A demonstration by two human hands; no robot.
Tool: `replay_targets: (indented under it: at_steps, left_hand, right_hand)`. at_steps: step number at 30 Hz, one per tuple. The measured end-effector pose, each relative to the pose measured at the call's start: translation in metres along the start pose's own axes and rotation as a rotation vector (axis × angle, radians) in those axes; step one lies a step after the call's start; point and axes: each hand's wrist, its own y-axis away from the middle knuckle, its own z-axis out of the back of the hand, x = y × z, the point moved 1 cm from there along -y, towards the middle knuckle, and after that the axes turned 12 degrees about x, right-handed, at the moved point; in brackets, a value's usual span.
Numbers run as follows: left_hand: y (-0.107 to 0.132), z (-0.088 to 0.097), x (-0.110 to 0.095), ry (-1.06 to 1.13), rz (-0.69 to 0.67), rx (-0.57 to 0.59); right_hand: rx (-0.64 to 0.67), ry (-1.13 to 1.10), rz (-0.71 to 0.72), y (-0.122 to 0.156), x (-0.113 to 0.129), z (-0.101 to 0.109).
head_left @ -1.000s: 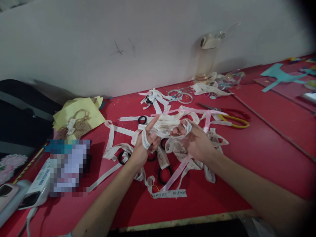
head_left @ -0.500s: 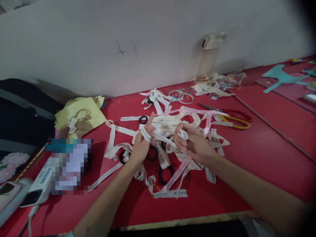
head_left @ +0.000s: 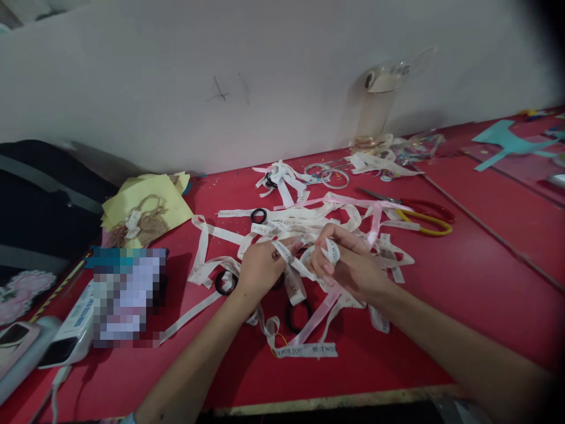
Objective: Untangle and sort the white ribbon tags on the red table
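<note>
A tangle of white printed ribbon [head_left: 309, 221] and pale pink ribbon [head_left: 374, 219] lies on the red table [head_left: 463, 271]. My left hand [head_left: 260, 268] is closed, pinching a white ribbon strip that wraps over its fingers. My right hand [head_left: 348, 265] is closed too, with a loop of the same printed ribbon round its fingers. The two hands nearly touch above the pile. Black hair ties [head_left: 223, 282] lie among the strips, one [head_left: 258, 215] further back.
Red-and-yellow scissors [head_left: 419, 215] lie right of the pile. A clear bottle [head_left: 375, 106] stands by the wall, with rings [head_left: 333, 176] near it. Yellow paper with twine [head_left: 143, 212] and a white device [head_left: 70, 335] sit left. Teal paper cutouts [head_left: 507, 138] lie far right.
My left index finger, pointing up before, has curled down and the hand has closed on the ribbon. Both hands have come lower and closer together over the pile.
</note>
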Motion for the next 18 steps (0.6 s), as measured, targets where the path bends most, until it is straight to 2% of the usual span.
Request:
replay_targets:
  at_steps: [2, 5, 9, 13, 15, 18]
  left_hand:
    - [0.0, 0.001, 0.001, -0.02, -0.006, -0.017]
    - [0.0, 0.002, 0.0, -0.125, -0.072, 0.059]
    - [0.007, -0.001, -0.012, -0.152, -0.342, 0.235]
    - [0.017, 0.001, -0.027, 0.221, -0.547, 0.368]
    - [0.02, 0.004, -0.03, 0.459, -0.609, 0.454]
    - [0.023, 0.009, -0.028, 0.75, -0.596, 0.543]
  right_hand:
    - [0.026, -0.005, -0.005, 0.0, -0.001, -0.002]
    - [-0.011, 0.013, 0.0, -0.001, -0.001, -0.002]
    - [-0.113, 0.057, -0.005, -0.002, 0.001, 0.005]
    - [-0.216, 0.128, -0.043, -0.004, -0.001, 0.011]
    - [-0.186, 0.209, -0.085, -0.005, -0.004, 0.012]
    - [-0.129, 0.336, -0.139, -0.006, -0.008, 0.013]
